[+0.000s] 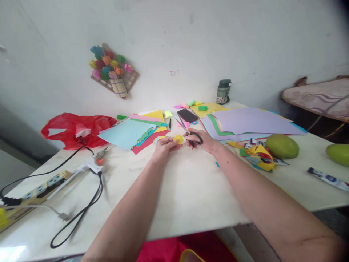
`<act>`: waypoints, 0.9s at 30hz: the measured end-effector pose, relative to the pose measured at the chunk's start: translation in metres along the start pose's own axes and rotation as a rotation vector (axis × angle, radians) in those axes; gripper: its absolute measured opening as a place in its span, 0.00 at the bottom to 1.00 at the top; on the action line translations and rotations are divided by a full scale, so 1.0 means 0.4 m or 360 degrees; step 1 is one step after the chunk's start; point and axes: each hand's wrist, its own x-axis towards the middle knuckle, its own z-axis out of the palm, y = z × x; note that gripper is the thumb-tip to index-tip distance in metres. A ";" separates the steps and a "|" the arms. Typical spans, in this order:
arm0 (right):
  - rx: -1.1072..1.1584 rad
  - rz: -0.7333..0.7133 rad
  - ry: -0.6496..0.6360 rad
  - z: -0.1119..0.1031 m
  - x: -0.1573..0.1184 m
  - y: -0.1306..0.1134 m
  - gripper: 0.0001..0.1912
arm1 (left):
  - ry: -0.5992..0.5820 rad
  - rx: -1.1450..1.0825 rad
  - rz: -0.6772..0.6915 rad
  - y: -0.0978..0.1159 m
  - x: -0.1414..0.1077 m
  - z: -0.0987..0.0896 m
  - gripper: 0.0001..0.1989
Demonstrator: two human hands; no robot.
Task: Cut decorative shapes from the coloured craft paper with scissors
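Note:
My left hand pinches a small yellow paper piece above the middle of the table. To its right, my right hand is wrapped round the black handles of a pair of scissors. The scissor blades point up and away, toward a dark phone lying farther back. Some pale and yellow paper cut-outs lie just behind my left fingers, partly hidden by them. The yellow piece and the scissors are close together; whether they touch I cannot tell.
Coloured sheets lie at the left, beside a red plastic bag. More sheets are stacked at the right, near paper scraps and a green mango. A glue gun and power strip occupy the left front.

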 end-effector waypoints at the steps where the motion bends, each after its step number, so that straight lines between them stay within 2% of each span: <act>1: 0.0043 0.0000 0.0004 0.001 -0.001 -0.001 0.14 | 0.0001 0.0018 0.0001 -0.001 0.000 -0.001 0.13; 8: 0.0246 0.0016 -0.0012 0.002 -0.003 -0.006 0.19 | -0.0007 0.0212 -0.0009 -0.001 0.003 -0.005 0.16; 15: 0.0229 -0.0027 -0.0023 0.003 -0.001 -0.006 0.17 | 0.0040 0.0091 -0.0054 0.012 -0.006 0.003 0.15; 24: 0.0166 0.0016 0.0298 -0.006 0.014 0.014 0.18 | -0.0039 -0.0010 -0.0028 0.008 -0.002 -0.006 0.12; 27: 0.0167 0.0015 0.0343 -0.005 0.017 0.016 0.19 | -0.0064 -0.0015 -0.0012 0.001 0.003 -0.010 0.10</act>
